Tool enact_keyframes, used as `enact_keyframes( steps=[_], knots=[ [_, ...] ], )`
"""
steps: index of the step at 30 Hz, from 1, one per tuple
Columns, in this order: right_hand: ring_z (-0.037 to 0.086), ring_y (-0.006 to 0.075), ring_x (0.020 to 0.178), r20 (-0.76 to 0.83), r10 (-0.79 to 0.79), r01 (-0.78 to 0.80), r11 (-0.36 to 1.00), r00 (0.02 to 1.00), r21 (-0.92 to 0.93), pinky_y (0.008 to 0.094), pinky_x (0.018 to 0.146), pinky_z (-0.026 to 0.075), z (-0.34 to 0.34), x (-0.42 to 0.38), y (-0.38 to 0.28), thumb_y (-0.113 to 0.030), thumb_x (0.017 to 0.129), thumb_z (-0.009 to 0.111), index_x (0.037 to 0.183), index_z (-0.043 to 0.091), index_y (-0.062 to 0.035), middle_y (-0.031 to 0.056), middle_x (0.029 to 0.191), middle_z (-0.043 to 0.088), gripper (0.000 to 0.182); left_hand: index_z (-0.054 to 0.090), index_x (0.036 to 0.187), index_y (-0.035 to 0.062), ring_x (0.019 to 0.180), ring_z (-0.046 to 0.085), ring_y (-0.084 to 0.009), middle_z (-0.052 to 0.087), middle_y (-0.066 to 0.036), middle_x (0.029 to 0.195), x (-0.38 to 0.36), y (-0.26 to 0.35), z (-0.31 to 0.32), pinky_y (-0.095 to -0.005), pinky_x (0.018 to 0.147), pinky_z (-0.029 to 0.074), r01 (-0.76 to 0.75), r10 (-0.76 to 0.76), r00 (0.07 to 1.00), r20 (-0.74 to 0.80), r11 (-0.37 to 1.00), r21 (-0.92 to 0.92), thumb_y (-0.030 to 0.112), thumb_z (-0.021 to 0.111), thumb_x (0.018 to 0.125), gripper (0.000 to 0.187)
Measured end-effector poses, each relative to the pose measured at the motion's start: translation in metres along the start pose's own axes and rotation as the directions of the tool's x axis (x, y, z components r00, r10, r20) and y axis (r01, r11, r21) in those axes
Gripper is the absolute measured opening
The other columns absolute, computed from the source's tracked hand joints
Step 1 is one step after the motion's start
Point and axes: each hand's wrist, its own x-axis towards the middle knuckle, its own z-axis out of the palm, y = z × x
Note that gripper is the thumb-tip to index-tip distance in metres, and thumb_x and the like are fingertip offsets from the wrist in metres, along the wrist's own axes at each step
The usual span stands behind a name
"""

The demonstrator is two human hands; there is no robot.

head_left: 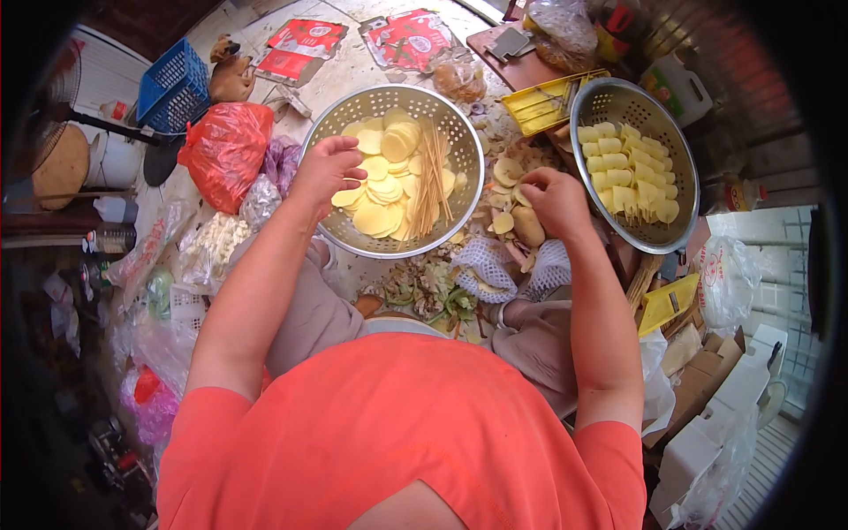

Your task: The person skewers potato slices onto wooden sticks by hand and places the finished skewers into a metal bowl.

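Note:
My left hand (331, 172) hovers over the left rim of a metal colander (340, 106); its fingers are apart and hold nothing. Inside the colander lie thin pale-yellow potato slices (380, 216), with a bundle of wooden skewers (431, 181) resting on them at the right. My right hand (558, 201) is beyond the colander's right side, above the scraps, its fingertips pressed together. Whatever they pinch is too hidden to make out. Just below those fingers lies a brown potato (528, 228), with loose slices (505, 172) and peelings around it.
A second colander (685, 155) at the right holds rows of skewered slices (627, 172). Behind it lies a yellow slicer-like tool (543, 106). A red bag (225, 150), a blue basket (172, 84) and a small dog (231, 78) are at the left. Leafy scraps (433, 287) cover the floor between my feet.

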Motion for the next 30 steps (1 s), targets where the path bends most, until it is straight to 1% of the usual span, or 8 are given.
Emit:
enact_keyframes(
  steps=[2, 4, 9, 18, 24, 27, 29, 30],
  knots=[
    [0.064, 0.0291, 0.073, 0.191, 0.013, -0.028, 0.997, 0.981, 0.074, 0.0358, 0.069, 0.050, 0.038, -0.003, -0.025, -0.020, 0.074, 0.064, 0.084, 0.068, -0.0075, 0.0138, 0.078, 0.066, 0.017, 0.052, 0.112, 0.0032, 0.074, 0.061, -0.0143, 0.058, -0.006, 0.096, 0.010, -0.002, -0.005, -0.0272, 0.063, 0.050, -0.064, 0.050, 0.997, 0.052, 0.948, 0.312, 0.010, 0.062, 0.079, 0.036],
    [0.064, 0.0295, 0.075, 0.274, 0.006, 0.016, 0.997, 0.962, -0.076, 0.0366, 0.071, 0.051, 0.065, 0.001, -0.050, -0.019, 0.075, 0.062, 0.084, 0.069, -0.0059, 0.0152, 0.079, 0.066, 0.017, 0.056, 0.109, 0.0012, 0.077, 0.061, -0.0164, 0.060, -0.008, 0.096, 0.024, -0.011, -0.009, -0.0275, 0.066, 0.050, -0.082, 0.059, 0.996, 0.066, 0.894, 0.440, 0.009, 0.062, 0.077, 0.034],
    [0.064, 0.0316, 0.083, 0.293, 0.060, 0.072, 0.905, 0.954, -0.420, 0.0383, 0.074, 0.051, 0.115, 0.028, -0.061, -0.016, 0.077, 0.058, 0.086, 0.069, -0.0026, 0.0173, 0.090, 0.066, 0.020, 0.063, 0.105, 0.0024, 0.094, 0.062, -0.0266, 0.064, -0.016, 0.101, 0.051, -0.027, -0.013, -0.0345, 0.082, 0.048, -0.203, 0.171, 0.976, 0.134, 0.493, 0.846, 0.009, 0.059, 0.074, 0.032],
    [0.063, 0.0331, 0.092, 0.382, 0.295, -0.096, 0.882, 0.876, -0.461, 0.0384, 0.079, 0.050, 0.124, 0.053, -0.073, -0.014, 0.075, 0.056, 0.089, 0.069, -0.0014, 0.0188, 0.097, 0.065, 0.022, 0.063, 0.102, 0.0009, 0.098, 0.059, -0.0337, 0.062, -0.022, 0.100, 0.090, -0.057, -0.012, -0.0410, 0.083, 0.048, -0.137, 0.161, 0.983, 0.086, 0.340, 0.930, 0.026, 0.063, 0.077, 0.035],
    [0.063, 0.0346, 0.092, 0.441, 0.259, -0.027, 0.884, 0.859, -0.466, 0.0389, 0.078, 0.050, 0.119, 0.053, -0.072, -0.015, 0.075, 0.057, 0.089, 0.068, -0.0011, 0.0209, 0.096, 0.065, 0.023, 0.065, 0.092, 0.0018, 0.093, 0.061, -0.0321, 0.063, -0.020, 0.096, 0.076, -0.048, 0.005, -0.0405, 0.079, 0.049, -0.036, 0.133, 0.991, 0.011, 0.184, 0.982, 0.030, 0.070, 0.072, 0.035],
    [0.063, 0.0350, 0.090, 0.447, 0.198, 0.061, 0.863, 0.872, -0.502, 0.0388, 0.077, 0.050, 0.130, 0.047, -0.064, -0.015, 0.074, 0.057, 0.089, 0.068, -0.0012, 0.0208, 0.094, 0.065, 0.023, 0.064, 0.094, 0.0030, 0.091, 0.062, -0.0303, 0.064, -0.017, 0.095, 0.067, -0.040, 0.008, -0.0404, 0.077, 0.050, -0.142, 0.022, 0.990, 0.141, 0.181, 0.973, 0.027, 0.072, 0.068, 0.036],
    [0.063, 0.0349, 0.089, 0.443, 0.201, 0.056, 0.862, 0.874, -0.503, 0.0390, 0.077, 0.050, 0.131, 0.049, -0.064, -0.015, 0.074, 0.056, 0.088, 0.068, -0.0012, 0.0201, 0.093, 0.065, 0.023, 0.062, 0.094, 0.0036, 0.086, 0.063, -0.0282, 0.064, -0.015, 0.094, 0.053, -0.043, 0.009, -0.0395, 0.073, 0.051, -0.331, -0.316, 0.904, 0.288, -0.091, 0.939, 0.023, 0.071, 0.067, 0.035],
    [0.063, 0.0348, 0.087, 0.438, 0.204, 0.054, 0.860, 0.875, -0.508, 0.0392, 0.077, 0.050, 0.130, 0.049, -0.065, -0.014, 0.074, 0.055, 0.088, 0.068, -0.0011, 0.0194, 0.092, 0.066, 0.023, 0.062, 0.092, 0.0043, 0.082, 0.064, -0.0284, 0.064, -0.014, 0.090, 0.047, -0.055, 0.007, -0.0399, 0.070, 0.051, -0.360, -0.264, 0.911, 0.317, -0.131, 0.924, 0.017, 0.068, 0.067, 0.028]
  ],
)
